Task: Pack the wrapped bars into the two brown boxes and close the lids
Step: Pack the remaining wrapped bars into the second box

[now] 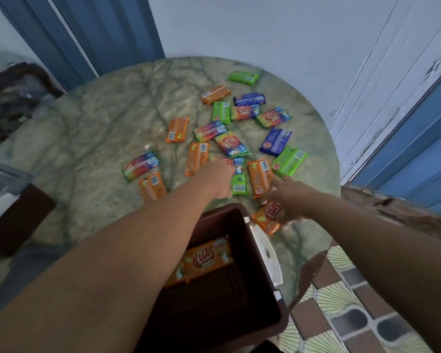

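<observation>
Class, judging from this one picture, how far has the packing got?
Barely begun. Done: two orange bars lie in the open brown box. In hand: the right hand holds another orange bar beside the box; the left hand reaches into the pile. Left: some twenty bars remain on the table, the lid is open, and a second box isn't clearly visible.

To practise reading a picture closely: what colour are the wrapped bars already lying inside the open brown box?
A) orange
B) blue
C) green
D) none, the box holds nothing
A: the bars lying on the floor of the brown box have orange wrappers, while the green and blue ones all lie out on the table.
</observation>
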Available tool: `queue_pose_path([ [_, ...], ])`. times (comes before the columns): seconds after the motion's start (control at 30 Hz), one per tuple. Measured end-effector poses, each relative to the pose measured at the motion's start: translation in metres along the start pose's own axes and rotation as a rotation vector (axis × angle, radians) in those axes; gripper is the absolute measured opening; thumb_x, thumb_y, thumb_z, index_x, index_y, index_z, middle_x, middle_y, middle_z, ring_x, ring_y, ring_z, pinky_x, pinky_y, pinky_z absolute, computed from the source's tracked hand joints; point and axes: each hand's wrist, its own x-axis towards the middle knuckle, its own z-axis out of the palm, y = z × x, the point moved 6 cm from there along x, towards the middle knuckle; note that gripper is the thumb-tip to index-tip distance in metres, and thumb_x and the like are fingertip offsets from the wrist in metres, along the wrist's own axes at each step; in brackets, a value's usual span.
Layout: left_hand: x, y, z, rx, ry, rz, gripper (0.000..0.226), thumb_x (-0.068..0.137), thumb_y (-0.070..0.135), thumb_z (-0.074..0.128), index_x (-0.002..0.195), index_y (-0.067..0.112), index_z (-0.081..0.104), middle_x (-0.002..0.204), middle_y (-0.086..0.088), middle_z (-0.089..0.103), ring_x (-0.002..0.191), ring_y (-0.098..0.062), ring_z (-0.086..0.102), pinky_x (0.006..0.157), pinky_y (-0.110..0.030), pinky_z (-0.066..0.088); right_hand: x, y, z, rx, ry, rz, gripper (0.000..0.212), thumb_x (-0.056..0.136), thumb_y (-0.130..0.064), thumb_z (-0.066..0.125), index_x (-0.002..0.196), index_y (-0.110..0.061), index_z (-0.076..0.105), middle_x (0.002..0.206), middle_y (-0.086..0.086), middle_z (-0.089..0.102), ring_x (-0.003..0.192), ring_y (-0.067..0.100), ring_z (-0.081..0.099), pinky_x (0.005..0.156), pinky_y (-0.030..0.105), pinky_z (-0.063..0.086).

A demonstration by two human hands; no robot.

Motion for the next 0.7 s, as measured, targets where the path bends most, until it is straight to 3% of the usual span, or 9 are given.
queue_pose_path([
  [0.13,0.014,0.000,0.026,0.108,-0.086,0.030,0.074,0.083,0.022,0.075,0.149,0.020,0.042,0.146,-0.011,0.045,0.134,-0.034,0.044,0.104,-0.052,0.047,0.013,0.000,-0.008,0.069,0.155,0.010,0.084,0.076,-0.066,0.078,0.149,-0.037,0.047,0.154,0.006,0.039,0.135,0.031,0.044,0.106,0.042,0.045],
  [0.27,0.025,-0.004,0.034,0.154,-0.102,0.015,0.083,0.087,0.036,0.074,0.155,0.019,0.031,0.153,-0.011,0.036,0.140,-0.034,0.037,0.109,-0.054,0.043,0.023,-0.003,-0.004,0.071,0.159,0.011,0.089,0.071,-0.069,0.079,0.148,-0.034,0.048,0.149,0.005,0.043,0.134,0.029,0.043,0.109,0.043,0.044],
  [0.43,0.029,-0.001,0.031,0.165,-0.076,0.028,0.073,0.089,0.039,0.076,0.149,0.017,0.040,0.149,-0.014,0.037,0.141,-0.035,0.035,0.108,-0.052,0.044,0.024,-0.002,-0.005,0.075,0.166,0.007,0.090,0.071,-0.068,0.079,0.148,-0.032,0.048,0.144,0.004,0.044,0.130,0.028,0.044,0.107,0.043,0.046],
  [0.57,0.024,0.000,0.028,0.171,-0.083,0.064,0.062,0.091,0.038,0.074,0.142,0.015,0.047,0.139,-0.016,0.044,0.131,-0.035,0.045,0.103,-0.047,0.048,0.024,-0.003,-0.006,0.133,0.191,0.012,0.094,0.068,-0.068,0.080,0.147,-0.030,0.046,0.140,0.002,0.048,0.126,0.026,0.046,0.104,0.042,0.048],
  [0.7,0.022,-0.001,0.028,0.191,-0.095,0.086,0.065,0.088,0.037,0.076,0.142,0.015,0.049,0.134,-0.014,0.050,0.118,-0.033,0.057,0.096,-0.042,0.052,0.027,-0.001,-0.014,0.260,0.229,0.071,0.084,0.071,-0.063,0.082,0.140,-0.026,0.050,0.126,0.003,0.059,0.112,0.025,0.057,0.090,0.036,0.052],
])
